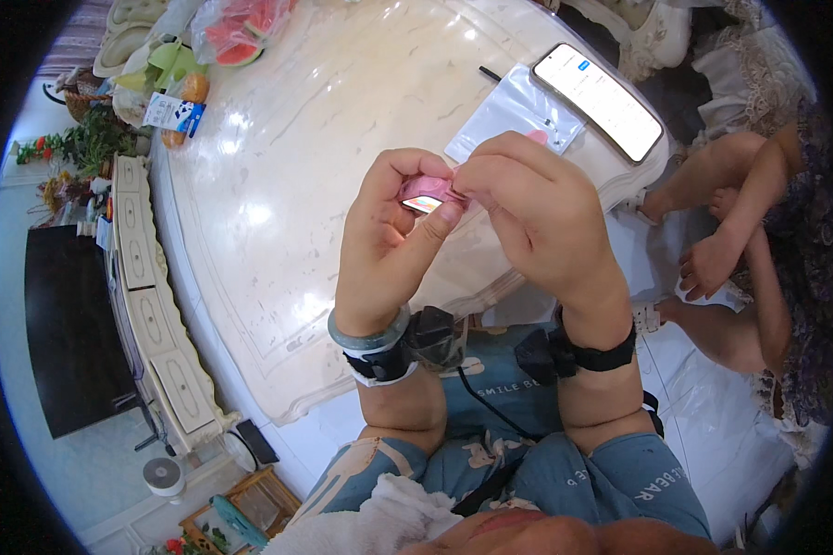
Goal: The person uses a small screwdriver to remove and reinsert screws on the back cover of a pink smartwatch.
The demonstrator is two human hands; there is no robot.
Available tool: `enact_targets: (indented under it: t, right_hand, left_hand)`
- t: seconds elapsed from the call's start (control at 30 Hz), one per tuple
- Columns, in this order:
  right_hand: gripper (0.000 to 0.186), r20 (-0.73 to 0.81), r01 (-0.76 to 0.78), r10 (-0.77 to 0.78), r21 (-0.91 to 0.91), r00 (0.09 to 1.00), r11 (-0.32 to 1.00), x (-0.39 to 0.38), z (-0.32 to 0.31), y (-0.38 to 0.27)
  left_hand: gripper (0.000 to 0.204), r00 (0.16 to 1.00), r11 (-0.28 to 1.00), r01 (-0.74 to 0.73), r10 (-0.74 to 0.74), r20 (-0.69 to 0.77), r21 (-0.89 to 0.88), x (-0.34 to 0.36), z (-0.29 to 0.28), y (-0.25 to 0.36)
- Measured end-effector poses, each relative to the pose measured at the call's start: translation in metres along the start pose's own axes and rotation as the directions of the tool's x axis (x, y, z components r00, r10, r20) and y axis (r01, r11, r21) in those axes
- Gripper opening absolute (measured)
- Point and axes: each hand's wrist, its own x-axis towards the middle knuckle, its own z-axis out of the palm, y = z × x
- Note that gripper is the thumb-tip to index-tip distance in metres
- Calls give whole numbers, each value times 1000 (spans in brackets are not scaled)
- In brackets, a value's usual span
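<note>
My left hand (379,240) is closed around a small, watch-sized pink device (428,189) with a lit, colourful screen, held between thumb and fingers above the table. At the device's right end, the thumb and index finger of my right hand (551,217) pinch its pink edge or band; the exact grip is partly hidden by the fingers. Beyond my right hand lies a clear plastic bag (504,113) with a small pink piece (537,136) and tiny dark bits on it. A phone with a bright white screen (606,102) lies partly over the bag.
The pale marble-look table (278,185) has a thin black stick (489,73) near the bag. Watermelon in a plastic bag (241,37) and a blue-white packet (174,113) sit far left. At the right, another person's hands (713,259) rest near their legs.
</note>
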Motion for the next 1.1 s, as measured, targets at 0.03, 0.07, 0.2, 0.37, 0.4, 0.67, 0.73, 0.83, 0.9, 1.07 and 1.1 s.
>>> enact_targets:
  t: [0.03,0.07,0.2,0.37,0.4,0.67,0.73,0.83,0.9,1.07,1.1]
  right_hand:
    - [17,-13,-5,5,22,1000,1000,-1,-1,-1]
    - [17,-26,-9,11,46,1000,999,0,-2,-4]
    - [17,13,7,-7,-20,1000,1000,0,-10,-10]
    - [14,-6,2,-2,-10,1000,1000,0,-15,-13]
    - [14,-2,-1,1,-8,1000,1000,-1,-14,-13]
    - [12,-50,30,-33,-63,998,998,3,-11,-18]
    - [13,-60,37,-40,-57,997,998,3,-10,-19]
    - [14,-52,46,-48,-55,997,997,4,-12,-20]
    - [15,-39,54,-56,-61,998,997,5,-14,-20]
    - [19,-34,19,-21,-43,999,999,8,-19,-25]
    - [19,-33,17,-18,-40,999,999,8,-18,-25]
  left_hand:
    - [26,1000,1000,2,-2,-1,1,0,1,-1]
    - [26,999,999,-32,32,20,0,0,1,0]
    - [28,995,996,-85,87,42,-32,-1,2,1]
    - [30,992,992,-115,116,41,-43,0,6,3]
    - [30,989,990,-137,139,51,-31,1,6,2]
    - [32,988,984,-150,153,28,-98,1,7,3]
    - [32,985,982,-167,170,26,-93,1,6,1]
    - [33,975,971,-210,216,43,-115,4,4,-3]
    - [33,960,960,-261,269,77,-101,5,3,-5]
    - [29,964,960,-265,267,9,-92,5,10,-2]
    - [28,962,961,-271,268,-51,-61,5,13,-2]
